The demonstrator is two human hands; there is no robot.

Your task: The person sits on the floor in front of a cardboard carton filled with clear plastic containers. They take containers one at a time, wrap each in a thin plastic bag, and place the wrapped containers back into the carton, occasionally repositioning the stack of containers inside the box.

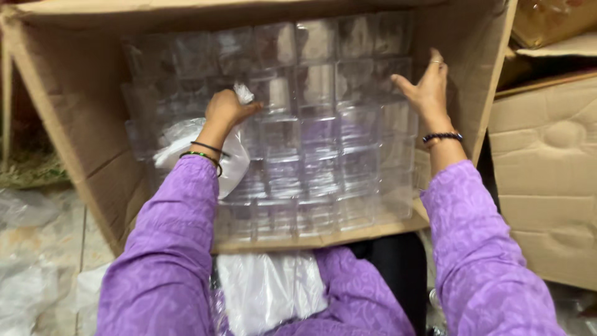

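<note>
A large cardboard box (74, 106) lies open before me, filled with rows of clear plastic containers (317, 143). My left hand (225, 109) is inside the box, fingers closed on a crumpled clear plastic bag (180, 140) that rests on the containers at the left. At the right side of the stack my right hand (428, 87) is raised, fingers spread, holding nothing, close to the upper containers and the box's right wall. Both arms wear purple sleeves and dark bracelets.
More cardboard boxes (547, 168) stand at the right. A white plastic bag (267, 289) lies on my lap below the box's front edge. Clear plastic sheeting (31, 249) covers the tiled floor at the left.
</note>
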